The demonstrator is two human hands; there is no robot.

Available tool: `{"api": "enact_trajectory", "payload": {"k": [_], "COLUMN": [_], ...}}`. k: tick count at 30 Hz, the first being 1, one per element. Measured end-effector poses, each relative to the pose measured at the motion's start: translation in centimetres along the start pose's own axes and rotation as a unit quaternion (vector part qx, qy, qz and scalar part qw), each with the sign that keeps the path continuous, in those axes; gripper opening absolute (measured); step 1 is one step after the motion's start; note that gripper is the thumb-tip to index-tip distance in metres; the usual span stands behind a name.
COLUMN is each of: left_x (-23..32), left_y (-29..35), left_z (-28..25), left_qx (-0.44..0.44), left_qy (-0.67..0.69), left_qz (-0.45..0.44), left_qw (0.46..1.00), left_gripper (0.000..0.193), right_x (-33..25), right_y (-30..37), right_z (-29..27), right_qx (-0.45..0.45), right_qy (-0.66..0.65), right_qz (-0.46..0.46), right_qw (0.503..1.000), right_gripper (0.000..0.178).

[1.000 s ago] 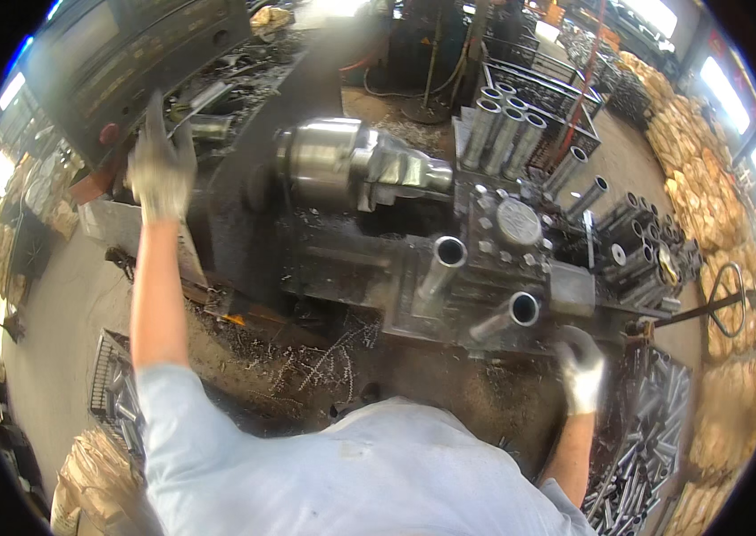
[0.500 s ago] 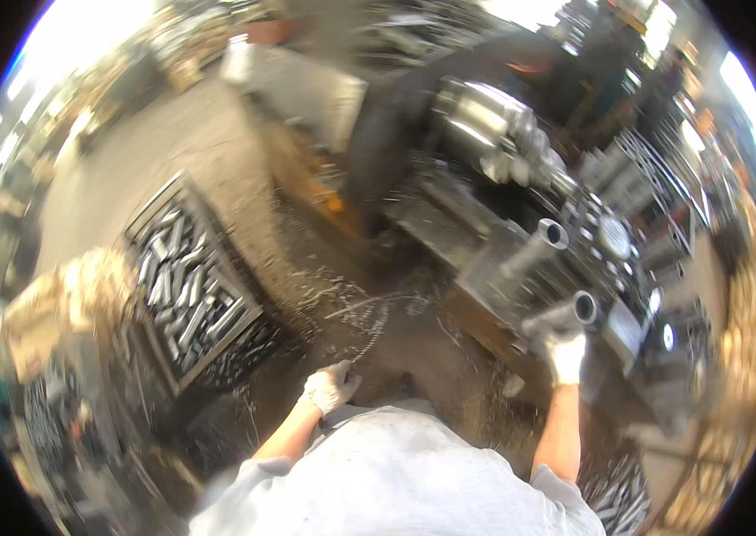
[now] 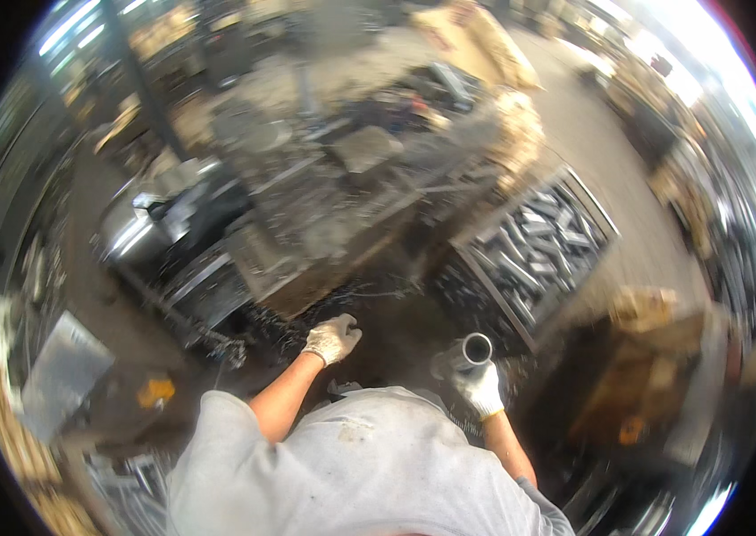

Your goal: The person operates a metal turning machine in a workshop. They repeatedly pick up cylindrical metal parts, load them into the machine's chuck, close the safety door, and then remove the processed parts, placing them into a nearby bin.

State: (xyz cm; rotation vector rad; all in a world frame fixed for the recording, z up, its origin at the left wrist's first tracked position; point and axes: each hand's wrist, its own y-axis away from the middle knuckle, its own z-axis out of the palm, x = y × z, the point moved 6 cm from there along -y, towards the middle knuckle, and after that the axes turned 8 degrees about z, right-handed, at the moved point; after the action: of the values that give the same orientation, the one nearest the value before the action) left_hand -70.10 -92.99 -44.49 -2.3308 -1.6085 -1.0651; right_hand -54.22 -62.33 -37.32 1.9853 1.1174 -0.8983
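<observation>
Stands in a grey shirt before a large, dark machine, blurred, with a shiny metal cylinder toward its left end. Has a rectangular crate just right of the machine, a tan sack beyond the crate, and a pale flat panel tilted at far left. Grips a grey metal tube in the gloved right hand, close in front of the body, near the crate but apart from it, with the round open end turned up toward the camera. Holds the gloved left hand near the machine's front edge, fingers curled; cannot tell whether fully closed or empty. Shows many short, loose metal pieces piled inside the crate.
</observation>
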Motion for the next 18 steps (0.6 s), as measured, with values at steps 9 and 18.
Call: {"api": "enact_trajectory", "payload": {"k": [9,18], "left_x": [-23.2,-25.6], "left_y": [20.8,34.7], "left_z": [2.3,-6.5], "left_qx": [0.658,0.706], "left_qy": [0.481,-0.066], "left_qz": [-0.353,-0.514], "left_qw": [0.460,0.483], "left_gripper": [0.051,0.053], "right_x": [-24.5,-36.1], "right_y": [-18.7,-28.5], "right_z": [16.4,16.4], "right_qx": [-0.218,-0.414], "right_qy": [0.088,0.253], "right_qz": [-0.255,-0.479], "right_qw": [0.938,0.731], "right_gripper": [0.050,0.034]}}
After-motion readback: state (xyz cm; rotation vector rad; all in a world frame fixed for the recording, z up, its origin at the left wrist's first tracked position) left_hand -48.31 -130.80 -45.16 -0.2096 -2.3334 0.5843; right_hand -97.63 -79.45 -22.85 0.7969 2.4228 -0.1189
